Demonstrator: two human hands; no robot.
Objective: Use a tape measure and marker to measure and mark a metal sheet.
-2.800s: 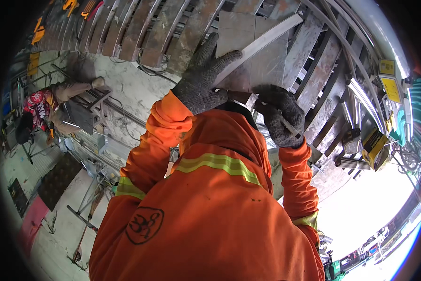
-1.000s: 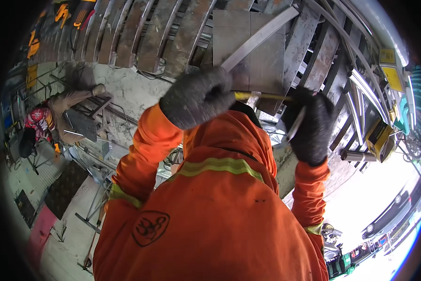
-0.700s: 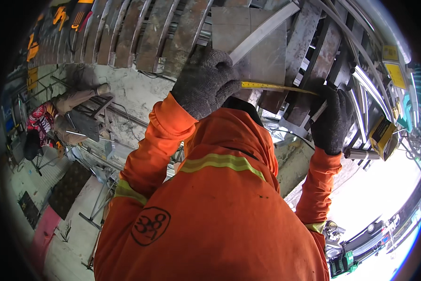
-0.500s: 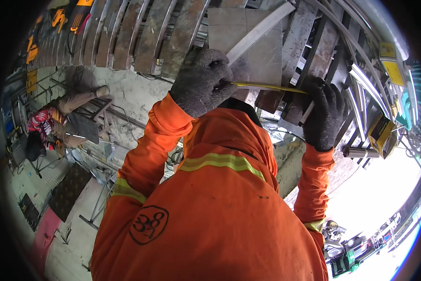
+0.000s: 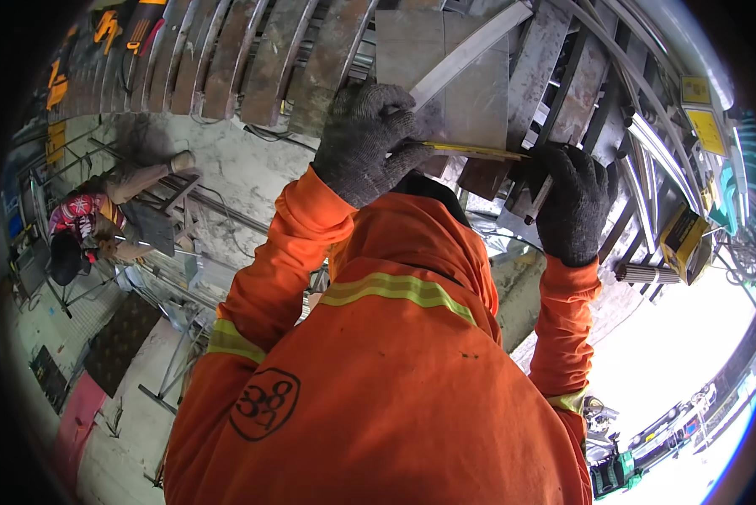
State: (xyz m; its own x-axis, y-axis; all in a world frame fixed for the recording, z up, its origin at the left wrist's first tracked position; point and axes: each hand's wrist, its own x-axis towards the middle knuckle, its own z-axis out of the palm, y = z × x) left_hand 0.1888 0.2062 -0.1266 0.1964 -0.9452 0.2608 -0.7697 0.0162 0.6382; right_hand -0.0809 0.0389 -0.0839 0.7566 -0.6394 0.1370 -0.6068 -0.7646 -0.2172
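My left hand, in a dark grey knitted glove, is closed on one end of a yellow tape measure blade. A flat silver metal bar runs up and right from beside its fingers; whether the hand also grips the bar I cannot tell. To the right, my right hand, gloved alike, has its fingers bent at the blade's other end. A short grey stick juts from under that hand, seemingly held. Square grey metal plates lie beneath the bar and blade. The tape's case is not visible.
A slatted metal bench top spans the far side. Metal lengths and a yellow-black box stand at right. Power tools rest at far left. Another person works on the left, near metal frames.
My right hand has shifted slightly left with the grey stick, and my left hand slightly right. Less of the yellow blade shows between them. The bar and plates have barely changed place.
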